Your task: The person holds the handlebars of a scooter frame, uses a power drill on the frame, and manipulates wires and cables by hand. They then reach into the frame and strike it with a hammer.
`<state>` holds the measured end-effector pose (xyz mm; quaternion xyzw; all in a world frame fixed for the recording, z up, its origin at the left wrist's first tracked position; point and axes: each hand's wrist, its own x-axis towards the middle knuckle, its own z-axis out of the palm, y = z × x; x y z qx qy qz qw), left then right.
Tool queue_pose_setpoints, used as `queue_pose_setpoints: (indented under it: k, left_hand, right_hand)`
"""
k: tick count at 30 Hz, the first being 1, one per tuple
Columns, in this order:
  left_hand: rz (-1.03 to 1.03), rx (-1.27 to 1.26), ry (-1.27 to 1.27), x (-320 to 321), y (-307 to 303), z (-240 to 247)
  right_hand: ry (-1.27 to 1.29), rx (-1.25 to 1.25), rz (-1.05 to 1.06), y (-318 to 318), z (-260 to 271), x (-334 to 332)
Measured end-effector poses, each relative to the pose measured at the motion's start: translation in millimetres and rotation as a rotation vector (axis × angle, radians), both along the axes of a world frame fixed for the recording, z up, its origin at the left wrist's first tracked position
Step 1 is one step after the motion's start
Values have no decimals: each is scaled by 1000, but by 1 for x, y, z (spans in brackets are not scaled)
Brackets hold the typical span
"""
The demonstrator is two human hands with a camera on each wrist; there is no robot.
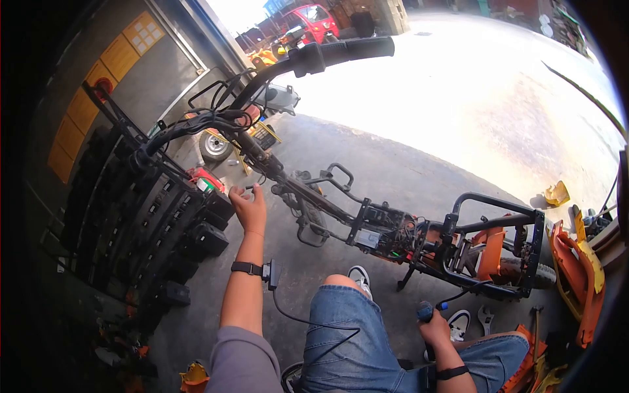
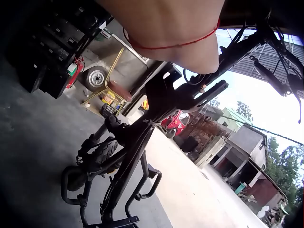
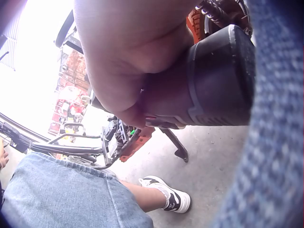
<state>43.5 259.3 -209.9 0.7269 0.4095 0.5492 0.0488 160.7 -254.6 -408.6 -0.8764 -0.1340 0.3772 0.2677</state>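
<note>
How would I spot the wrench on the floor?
Follow the black bike frame to its rear end, at the right of the head view. Below it, just right of a black-and-white shoe, the wrench lies on the concrete. It is bare silver metal, unlike that shoe and the orange panels farther right.

Veh. repair wkshp. is indicated; bare bike frame (image 1: 321, 204) is seen on conc. floor (image 1: 419, 173); wrench (image 1: 485, 318) & loose orange panels (image 1: 595, 304) are strewn nr. it; red veh. (image 1: 326, 31) is parked outside.
</note>
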Motion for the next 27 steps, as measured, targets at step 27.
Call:
queue_pose_setpoints:
  k: [27]
  left_hand:
    - [-871,-1686,-698,68,-191,-94]
  right_hand:
    - [179,111,-154,-1,-55,-12]
